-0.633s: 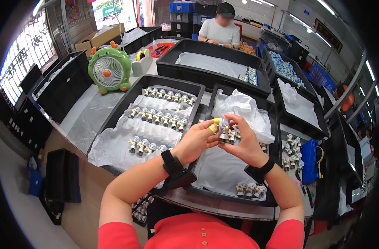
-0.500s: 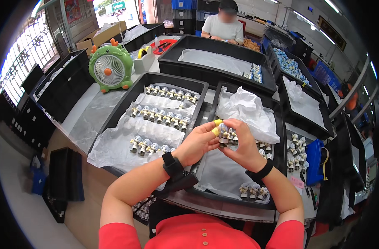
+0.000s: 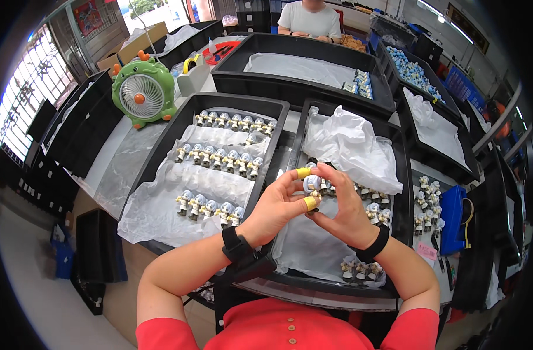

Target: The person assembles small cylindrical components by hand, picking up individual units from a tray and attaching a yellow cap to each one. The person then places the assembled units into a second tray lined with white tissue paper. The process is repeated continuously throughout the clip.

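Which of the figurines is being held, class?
The pale-headed figurine between the yellow-covered thumb and finger of the left hand, with the right hand close against it; the other figurines rest in rows or clusters.

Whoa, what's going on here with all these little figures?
A person in a red top has one small figure pinched in the left hand, which wears yellow finger covers. The right hand curls close around it; how firmly it grips is hard to see. Three rows of similar figures lie on white paper in the black tray on the left. More sit in the tray under the hands, near crumpled white paper.
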Demonstrator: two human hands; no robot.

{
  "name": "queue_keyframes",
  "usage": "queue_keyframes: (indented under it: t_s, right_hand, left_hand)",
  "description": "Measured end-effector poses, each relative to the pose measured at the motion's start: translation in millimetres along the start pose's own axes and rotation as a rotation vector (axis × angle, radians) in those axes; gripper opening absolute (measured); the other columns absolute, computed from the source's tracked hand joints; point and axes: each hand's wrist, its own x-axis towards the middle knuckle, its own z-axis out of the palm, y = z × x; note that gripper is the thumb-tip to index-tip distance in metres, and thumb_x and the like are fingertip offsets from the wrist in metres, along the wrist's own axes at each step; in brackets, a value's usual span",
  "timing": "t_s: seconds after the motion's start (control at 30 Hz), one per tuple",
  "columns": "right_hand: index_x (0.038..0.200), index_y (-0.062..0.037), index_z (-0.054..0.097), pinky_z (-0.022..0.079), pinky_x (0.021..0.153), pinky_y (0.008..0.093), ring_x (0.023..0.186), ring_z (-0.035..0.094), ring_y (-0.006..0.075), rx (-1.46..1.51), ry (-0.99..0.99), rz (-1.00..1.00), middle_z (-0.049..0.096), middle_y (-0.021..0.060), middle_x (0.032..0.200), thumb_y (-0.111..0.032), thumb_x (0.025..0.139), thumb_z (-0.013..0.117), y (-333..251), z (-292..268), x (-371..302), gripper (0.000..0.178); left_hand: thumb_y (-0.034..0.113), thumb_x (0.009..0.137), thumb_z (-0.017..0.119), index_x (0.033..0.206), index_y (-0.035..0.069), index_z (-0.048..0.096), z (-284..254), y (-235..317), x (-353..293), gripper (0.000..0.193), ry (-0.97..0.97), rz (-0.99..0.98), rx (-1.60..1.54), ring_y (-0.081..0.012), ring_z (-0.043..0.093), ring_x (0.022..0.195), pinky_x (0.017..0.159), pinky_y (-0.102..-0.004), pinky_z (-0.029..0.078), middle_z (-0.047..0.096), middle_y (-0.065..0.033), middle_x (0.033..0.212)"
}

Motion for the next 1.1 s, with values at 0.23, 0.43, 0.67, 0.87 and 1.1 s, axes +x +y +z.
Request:
queue_keyframes:
  t_s: [0.23,0.43,0.67,0.87,1.1]
  right_hand:
    - [0.14,-0.0073,0.034,0.039,0.099,0.0406,0.116,0.047,0.0336,-0.012,0.015,-0.033,0.049,0.0136,0.13,0.001,0.063,0.075,0.1,1.7,-1.3,0.087]
    - [0.141,-0.0076,0.033,0.039,0.099,0.04,0.115,0.048,0.0329,0.002,0.035,-0.052,0.051,0.0126,0.128,0.001,0.063,0.075,-0.9,2.9,-2.6,0.089]
    - [0.142,-0.0075,0.032,0.04,0.097,0.0386,0.114,0.049,0.0299,0.025,0.073,-0.062,0.053,0.0109,0.125,0.0,0.061,0.078,-0.6,2.8,-1.8,0.093]
    - [0.143,-0.0066,0.029,0.041,0.095,0.0376,0.112,0.05,0.0279,0.086,0.075,-0.037,0.052,0.0122,0.124,-0.005,0.06,0.081,-3.3,0.2,-1.8,0.097]
    - [0.145,-0.0079,0.023,0.041,0.093,0.0365,0.114,0.053,0.0246,0.038,0.041,-0.019,0.051,0.0134,0.126,-0.01,0.063,0.081,-1.9,-4.1,-3.0,0.101]
  left_hand:
    - [0.004,0.087,0.063,0.133,0.004,0.04,0.6,-2.1,-2.3,0.052,0.006,0.031,0.008,-0.0185,0.059,0.108,0.093,-0.0316,0.047,0.053,-0.0087,0.118]
    - [0.005,0.087,0.062,0.134,0.004,0.041,3.1,-0.7,-4.7,0.051,0.029,0.024,0.029,-0.0188,0.059,0.108,0.091,-0.0325,0.048,0.051,-0.0078,0.121]
    - [0.007,0.089,0.054,0.137,0.005,0.035,3.0,1.7,-6.4,0.051,-0.014,0.041,-0.047,-0.0232,0.059,0.108,0.09,-0.0356,0.049,0.051,-0.0094,0.125]
    - [0.007,0.092,0.044,0.136,0.004,0.034,-1.4,1.6,-4.1,0.046,-0.109,-0.023,-0.335,-0.0321,0.059,0.109,0.091,-0.0415,0.05,0.051,-0.0163,0.129]
    - [0.009,0.094,0.042,0.136,0.005,0.034,-0.4,1.5,-2.5,0.043,-0.101,-0.062,-0.353,-0.0322,0.059,0.11,0.09,-0.0412,0.05,0.051,-0.0147,0.128]
